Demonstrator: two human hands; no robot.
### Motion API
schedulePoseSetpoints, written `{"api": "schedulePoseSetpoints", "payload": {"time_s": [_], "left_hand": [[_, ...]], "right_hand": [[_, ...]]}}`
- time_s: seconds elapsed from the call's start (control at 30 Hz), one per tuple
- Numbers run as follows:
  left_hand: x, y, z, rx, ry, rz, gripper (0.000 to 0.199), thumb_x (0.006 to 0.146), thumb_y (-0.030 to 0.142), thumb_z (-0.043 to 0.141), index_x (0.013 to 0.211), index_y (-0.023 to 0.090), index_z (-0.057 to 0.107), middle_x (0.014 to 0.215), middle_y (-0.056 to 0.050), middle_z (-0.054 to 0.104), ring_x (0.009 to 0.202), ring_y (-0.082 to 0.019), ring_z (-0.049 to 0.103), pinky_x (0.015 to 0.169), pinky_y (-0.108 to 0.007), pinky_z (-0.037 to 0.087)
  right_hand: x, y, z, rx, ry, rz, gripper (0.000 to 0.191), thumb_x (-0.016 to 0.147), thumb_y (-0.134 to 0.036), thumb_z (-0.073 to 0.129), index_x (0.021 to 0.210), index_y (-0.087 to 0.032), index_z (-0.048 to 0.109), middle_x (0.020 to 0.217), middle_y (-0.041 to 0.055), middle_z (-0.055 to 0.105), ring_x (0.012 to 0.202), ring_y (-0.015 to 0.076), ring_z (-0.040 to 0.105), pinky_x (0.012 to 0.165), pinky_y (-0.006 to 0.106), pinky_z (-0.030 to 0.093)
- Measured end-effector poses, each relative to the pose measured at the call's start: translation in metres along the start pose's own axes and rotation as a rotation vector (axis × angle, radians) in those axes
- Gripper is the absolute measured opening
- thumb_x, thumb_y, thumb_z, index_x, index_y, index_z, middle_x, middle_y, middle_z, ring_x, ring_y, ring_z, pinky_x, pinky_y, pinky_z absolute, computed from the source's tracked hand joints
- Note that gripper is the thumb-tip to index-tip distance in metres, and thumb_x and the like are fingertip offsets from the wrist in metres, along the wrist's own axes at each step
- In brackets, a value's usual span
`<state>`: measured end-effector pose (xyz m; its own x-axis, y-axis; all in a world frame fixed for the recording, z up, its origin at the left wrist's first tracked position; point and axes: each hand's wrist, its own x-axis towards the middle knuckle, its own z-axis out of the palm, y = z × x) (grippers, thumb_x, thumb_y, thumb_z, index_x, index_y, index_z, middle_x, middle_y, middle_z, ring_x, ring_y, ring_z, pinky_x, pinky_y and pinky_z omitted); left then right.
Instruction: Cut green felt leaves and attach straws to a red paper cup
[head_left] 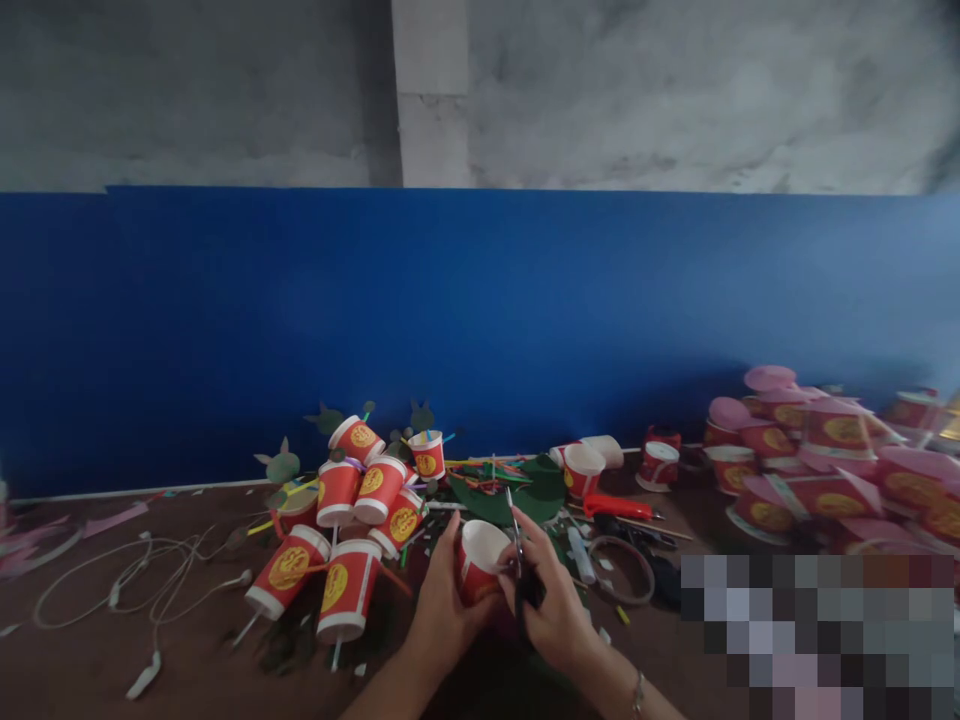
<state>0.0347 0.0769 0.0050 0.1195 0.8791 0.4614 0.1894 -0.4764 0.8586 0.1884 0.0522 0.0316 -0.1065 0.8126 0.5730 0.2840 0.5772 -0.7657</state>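
Note:
A red paper cup [478, 572] with a white inside sits in my left hand [444, 592], its mouth tipped up toward me. My left fingers wrap around the cup's side. In my right hand [551, 590] is a pair of scissors [531, 588] with dark handles, the blades pointing up and away beside the cup's rim. My right fingertips are close to or touching the cup's right side; which one I cannot tell. Behind the cup lies dark green sheet material [544, 488] with a heap of coloured straws [487, 475] on it.
Left stand and lie several red cups with straws [349, 590]; a white cable [154, 600] is further left. Right are a white-lined cup [583, 468], a red glue gun [619, 507], a tape ring [637, 572] and piled pink-and-red cup pieces [832, 480]. A blue panel [480, 320] rises behind.

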Motion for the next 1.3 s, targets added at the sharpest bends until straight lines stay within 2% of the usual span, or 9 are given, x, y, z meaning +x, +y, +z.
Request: {"api": "schedulePoseSetpoints", "payload": {"time_s": [0.13, 0.3, 0.43, 0.57, 0.73, 0.87, 1.0, 1.17, 1.3], "left_hand": [[0.003, 0.002, -0.001, -0.058, -0.025, -0.003, 0.078, 0.071, 0.027, 0.063, 0.136, 0.017, 0.02, 0.132, -0.016, 0.043, 0.121, -0.029, 0.042, 0.1, -0.045, 0.035], [0.002, 0.005, -0.004, 0.016, -0.102, 0.032, 0.078, 0.076, 0.026, 0.059, 0.137, 0.019, 0.011, 0.138, -0.016, 0.034, 0.127, -0.027, 0.033, 0.103, -0.046, 0.03], [-0.002, 0.006, -0.006, 0.179, -0.085, 0.186, 0.052, 0.078, 0.023, 0.055, 0.126, 0.022, 0.036, 0.141, -0.013, 0.029, 0.13, -0.027, 0.026, 0.105, -0.048, 0.025], [0.0, 0.007, -0.008, 0.28, -0.025, 0.241, 0.009, 0.082, 0.019, 0.048, 0.087, 0.021, 0.056, 0.138, -0.01, 0.033, 0.127, -0.026, 0.032, 0.101, -0.046, 0.032], [0.005, 0.009, -0.012, 0.328, 0.112, 0.21, 0.007, 0.084, 0.018, 0.045, 0.085, 0.02, 0.052, 0.132, -0.012, 0.039, 0.126, -0.027, 0.033, 0.1, -0.049, 0.032], [0.007, 0.009, -0.015, 0.331, 0.183, 0.187, 0.01, 0.085, 0.019, 0.042, 0.085, 0.02, 0.052, 0.132, -0.012, 0.038, 0.125, -0.027, 0.033, 0.099, -0.048, 0.033], [0.008, 0.01, -0.017, 0.329, 0.215, 0.202, 0.01, 0.087, 0.019, 0.04, 0.088, 0.02, 0.05, 0.13, -0.013, 0.039, 0.126, -0.027, 0.032, 0.1, -0.047, 0.033], [0.006, 0.013, -0.017, 0.333, 0.205, 0.234, 0.009, 0.087, 0.018, 0.039, 0.088, 0.02, 0.048, 0.13, -0.014, 0.04, 0.125, -0.028, 0.034, 0.098, -0.047, 0.034], [0.005, 0.014, -0.017, 0.333, 0.223, 0.204, 0.005, 0.086, 0.019, 0.041, 0.087, 0.019, 0.046, 0.131, -0.015, 0.037, 0.125, -0.029, 0.031, 0.098, -0.047, 0.034]], "right_hand": [[-0.001, 0.004, -0.001, -0.04, 0.001, -0.023, 0.066, 0.079, -0.014, 0.048, 0.137, -0.02, 0.015, 0.101, 0.0075, 0.057, 0.075, 0.0122, 0.056, 0.077, 0.025, 0.047], [0.003, 0.004, -0.003, -0.06, 0.02, -0.018, 0.065, 0.079, -0.012, 0.045, 0.137, -0.017, 0.016, 0.091, 0.006, 0.059, 0.079, 0.0132, 0.057, 0.081, 0.027, 0.046], [0.002, 0.006, -0.003, -0.137, -0.002, -0.024, 0.065, 0.077, -0.012, 0.047, 0.137, -0.018, 0.021, 0.095, 0.007, 0.06, 0.08, 0.0142, 0.058, 0.082, 0.027, 0.047], [0.001, 0.008, -0.003, -0.129, -0.028, -0.016, 0.065, 0.077, -0.012, 0.046, 0.137, -0.018, 0.022, 0.102, 0.0086, 0.059, 0.088, 0.0157, 0.058, 0.086, 0.029, 0.045], [0.003, -0.005, -0.009, -0.125, 0.01, -0.013, 0.069, 0.073, -0.015, 0.053, 0.136, -0.018, 0.022, 0.113, 0.0107, 0.053, 0.1, 0.0193, 0.054, 0.09, 0.032, 0.042], [0.005, -0.018, -0.015, -0.214, -0.185, 0.034, 0.068, 0.066, -0.013, 0.055, 0.13, -0.021, 0.036, 0.103, 0.0064, 0.059, 0.093, 0.0204, 0.056, 0.085, 0.031, 0.043], [0.002, -0.02, -0.009, -0.329, -0.352, 0.142, 0.066, 0.061, -0.014, 0.056, 0.124, -0.025, 0.043, 0.084, 0.0013, 0.064, 0.071, 0.0179, 0.058, 0.065, 0.026, 0.044], [0.001, -0.007, -0.002, -0.358, -0.232, 0.236, 0.072, 0.066, -0.015, 0.052, 0.133, -0.023, 0.03, 0.074, -0.001, 0.062, 0.062, 0.0164, 0.056, 0.058, 0.024, 0.042], [0.005, 0.0, -0.007, -0.44, -0.19, 0.335, 0.088, 0.064, -0.018, 0.056, 0.14, -0.022, 0.012, 0.099, 0.0062, 0.062, 0.085, 0.0231, 0.059, 0.074, 0.032, 0.043]]}}
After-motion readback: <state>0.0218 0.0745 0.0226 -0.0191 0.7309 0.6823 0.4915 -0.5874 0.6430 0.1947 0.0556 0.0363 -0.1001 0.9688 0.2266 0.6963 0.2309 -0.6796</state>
